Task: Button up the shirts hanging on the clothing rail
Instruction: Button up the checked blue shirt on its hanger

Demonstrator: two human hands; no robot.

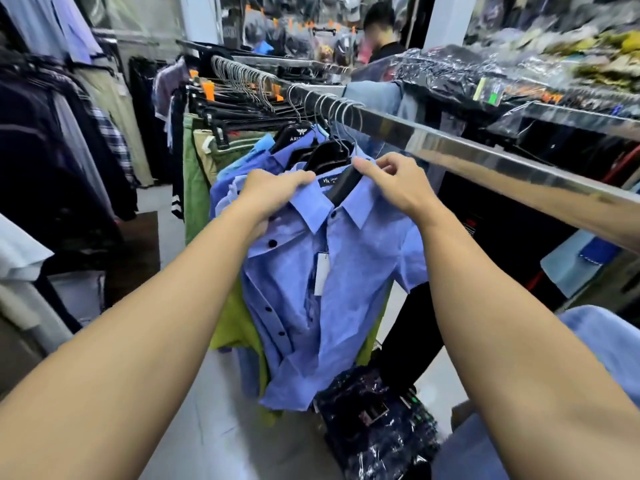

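Head view: mid-frame, the blue shirt (349, 271) hangs on a black hanger (341, 188) from the steel rail (450, 150). Left hand (273, 192) fingers curl on its collar; right hand (394, 183) fingers pinch the hanger. Bare floor (207, 427) lies below. Behind, another hanger (294, 133) reads "ARIS".

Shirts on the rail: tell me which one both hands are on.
The front blue shirt with dark buttons and a white tag, placket hanging open. The left hand holds its collar, the right hand its black hanger. The other blue shirts hang behind, untouched.
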